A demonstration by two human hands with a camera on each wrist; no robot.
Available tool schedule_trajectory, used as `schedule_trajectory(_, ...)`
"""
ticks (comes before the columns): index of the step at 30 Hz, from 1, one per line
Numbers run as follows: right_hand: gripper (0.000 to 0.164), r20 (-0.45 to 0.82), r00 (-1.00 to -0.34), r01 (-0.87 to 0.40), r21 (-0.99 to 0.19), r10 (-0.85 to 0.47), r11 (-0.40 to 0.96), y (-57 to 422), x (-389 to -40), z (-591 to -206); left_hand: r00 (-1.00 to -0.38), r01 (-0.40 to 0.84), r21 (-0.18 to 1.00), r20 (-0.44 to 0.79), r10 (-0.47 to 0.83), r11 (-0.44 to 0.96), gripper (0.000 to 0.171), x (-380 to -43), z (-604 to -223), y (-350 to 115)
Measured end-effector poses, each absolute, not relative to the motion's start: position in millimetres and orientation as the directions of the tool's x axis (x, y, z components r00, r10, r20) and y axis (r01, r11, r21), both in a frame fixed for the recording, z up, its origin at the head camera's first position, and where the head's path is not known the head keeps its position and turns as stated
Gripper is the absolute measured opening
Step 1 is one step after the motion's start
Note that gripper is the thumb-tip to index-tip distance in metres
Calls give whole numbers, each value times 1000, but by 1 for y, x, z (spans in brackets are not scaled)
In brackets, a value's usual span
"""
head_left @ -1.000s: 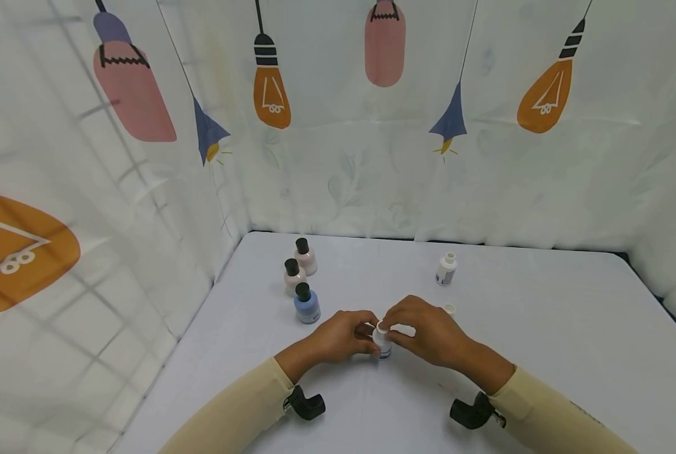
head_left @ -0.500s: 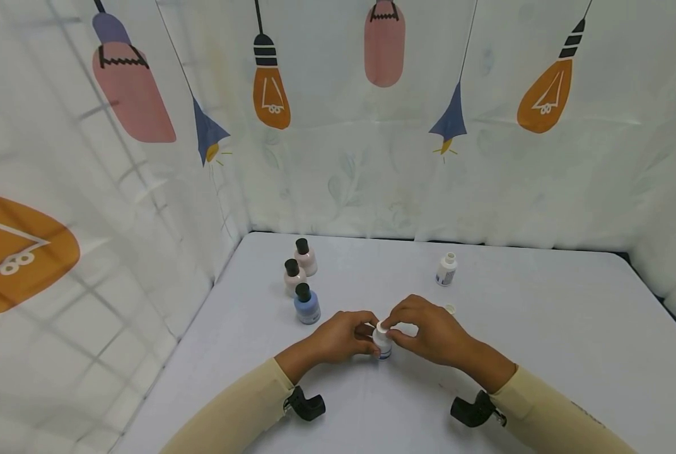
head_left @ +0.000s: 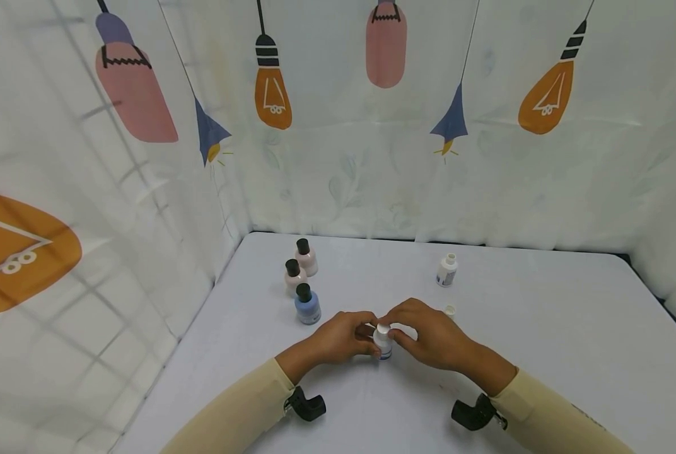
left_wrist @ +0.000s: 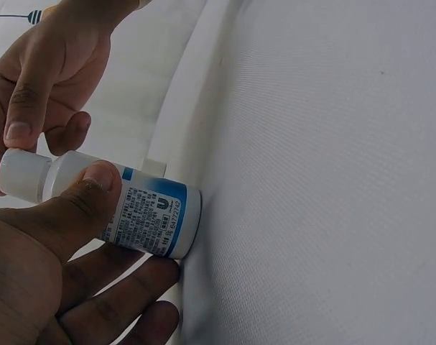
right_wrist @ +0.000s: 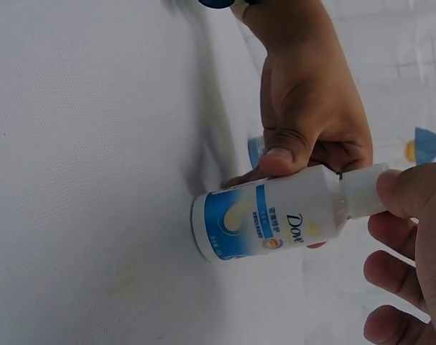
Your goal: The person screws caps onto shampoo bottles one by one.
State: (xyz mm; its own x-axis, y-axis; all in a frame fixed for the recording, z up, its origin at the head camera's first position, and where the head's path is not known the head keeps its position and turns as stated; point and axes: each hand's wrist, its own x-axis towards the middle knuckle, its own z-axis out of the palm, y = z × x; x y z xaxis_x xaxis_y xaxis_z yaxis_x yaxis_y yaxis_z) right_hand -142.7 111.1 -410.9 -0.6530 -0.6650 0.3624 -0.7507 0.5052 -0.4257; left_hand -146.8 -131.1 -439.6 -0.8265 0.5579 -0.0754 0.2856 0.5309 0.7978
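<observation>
A small white Dove bottle (right_wrist: 268, 215) with a blue-and-white label stands upright on the table between the hands. My left hand (head_left: 340, 337) grips its body, thumb on one side and fingers on the other. Its white cap (left_wrist: 24, 175) sits on the neck. Thumb and forefinger of my right hand (head_left: 431, 334) pinch that cap from the sides, while the other fingers are loosely bent away from it. The bottle's base is down at the tablecloth in both wrist views.
Behind the right hand, a second white bottle (head_left: 449, 311) shows only its top. Farther back stands another white bottle (head_left: 446, 271) with an uncapped neck. At the left are two pale pink bottles (head_left: 306, 260) and a blue bottle (head_left: 307, 309), all black-capped. A patterned curtain (head_left: 338, 176) hangs behind the table.
The right hand's fingers have shifted slightly on the cap, its knuckles a little lower. The left hand and the bottle stay in place.
</observation>
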Motion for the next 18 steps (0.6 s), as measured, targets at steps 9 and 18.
schedule_trajectory(9,32,348,-710,-699,-458,-613,549,109,-141,-411,-828,280,792,-87,554,542,33,-147,-439,-130)
schedule_trajectory(18,27,326,-695,-712,-439,-641,548,111,-141,-412,-824,284,791,-87,560,541,33,-148,-438,-131)
